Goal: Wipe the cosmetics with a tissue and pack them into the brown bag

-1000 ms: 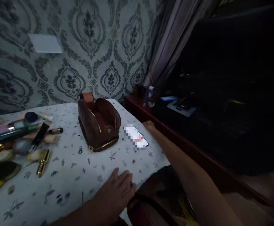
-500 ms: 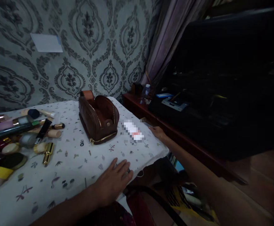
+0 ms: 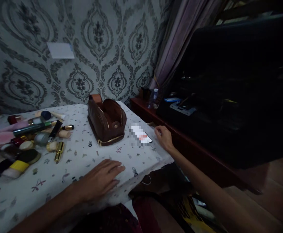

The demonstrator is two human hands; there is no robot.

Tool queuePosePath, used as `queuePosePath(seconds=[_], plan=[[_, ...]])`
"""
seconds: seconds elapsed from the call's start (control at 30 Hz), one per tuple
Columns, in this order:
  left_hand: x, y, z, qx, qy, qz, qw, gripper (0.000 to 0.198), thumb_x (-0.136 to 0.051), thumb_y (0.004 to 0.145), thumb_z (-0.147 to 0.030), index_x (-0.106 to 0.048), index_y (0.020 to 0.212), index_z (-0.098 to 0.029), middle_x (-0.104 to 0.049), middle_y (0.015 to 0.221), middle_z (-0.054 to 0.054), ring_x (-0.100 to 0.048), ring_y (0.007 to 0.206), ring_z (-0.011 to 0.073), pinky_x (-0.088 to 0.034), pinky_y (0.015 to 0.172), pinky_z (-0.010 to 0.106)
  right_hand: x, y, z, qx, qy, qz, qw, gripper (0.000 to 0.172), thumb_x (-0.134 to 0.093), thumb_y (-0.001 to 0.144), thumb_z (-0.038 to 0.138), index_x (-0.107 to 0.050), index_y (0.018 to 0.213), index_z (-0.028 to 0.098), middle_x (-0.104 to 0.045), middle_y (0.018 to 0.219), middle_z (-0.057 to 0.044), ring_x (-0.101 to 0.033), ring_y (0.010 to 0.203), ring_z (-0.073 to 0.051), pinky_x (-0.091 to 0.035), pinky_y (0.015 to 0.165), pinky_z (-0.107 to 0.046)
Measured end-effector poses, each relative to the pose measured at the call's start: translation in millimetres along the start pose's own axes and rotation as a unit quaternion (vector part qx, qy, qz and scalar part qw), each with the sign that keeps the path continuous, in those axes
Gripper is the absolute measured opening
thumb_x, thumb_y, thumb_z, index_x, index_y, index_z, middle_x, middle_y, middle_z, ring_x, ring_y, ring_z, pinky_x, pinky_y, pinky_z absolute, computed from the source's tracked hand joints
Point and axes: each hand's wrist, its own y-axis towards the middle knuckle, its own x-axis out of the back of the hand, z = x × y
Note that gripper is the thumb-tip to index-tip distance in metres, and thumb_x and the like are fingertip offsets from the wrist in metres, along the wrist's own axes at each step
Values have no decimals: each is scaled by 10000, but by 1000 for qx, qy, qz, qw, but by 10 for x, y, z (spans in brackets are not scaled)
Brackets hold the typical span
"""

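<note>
My left hand (image 3: 102, 178) lies palm down on the patterned white tablecloth (image 3: 83, 165), its fingers stretched out and nothing held. Beyond it stands a brown cosmetic bag (image 3: 104, 124), upright, its top unzipped and the tan lining showing. My right hand (image 3: 164, 137) is at the table's right edge, fingers loosely bent, with no object visible in them. Just left of those fingers rests a phone (image 3: 141, 135) with a bright, blurred-out screen, apart from the hand. A pile of makeup (image 3: 27, 139) spreads over the left side, with a gold lipstick tube (image 3: 59, 152) at its near edge.
A dark red ledge (image 3: 192, 142) runs along the table's right side, with a plastic bottle (image 3: 154, 94) on it. Behind the table is a patterned wall (image 3: 99, 42) with a white paper (image 3: 60, 50). A yellow bag (image 3: 192, 210) sits below the table edge.
My left hand has slid left and back over the cloth. My right hand has lifted a little at the table edge, its fingers more visible. The view has shifted slightly left.
</note>
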Motion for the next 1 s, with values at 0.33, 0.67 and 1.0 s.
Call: queuePosePath(seconds=[0.33,0.67,1.0], plan=[[406,-1036,695,142,117,-130,974,312,-442,987,-346,-613,1221,-230,-702,1198,68,-647,1125,229,-525,996,374,-510,-1023,1582,468,212,166,842,188,-460,971,213,-620,874,186,-673,782,-58,-603,750,-174,-495,702,-284],[902,-1548,1130,341,176,-231,894,348,-367,978,-386,-638,1088,-198,-706,1080,94,-638,1048,249,-510,961,423,-1456,-676,2783,356,236,242,871,153,-571,864,164,-662,984,189,-651,933,-45,-613,881,-178,-485,819,-293],[1479,-1876,1797,459,280,-173,825,257,-406,964,-234,-628,1073,-163,-649,1121,112,-545,1110,251,-446,999,416,-2224,-491,3106,316,283,189,885,260,-487,841,171,-647,1045,190,-616,1065,-100,-572,1053,-265,-467,958,-428]])
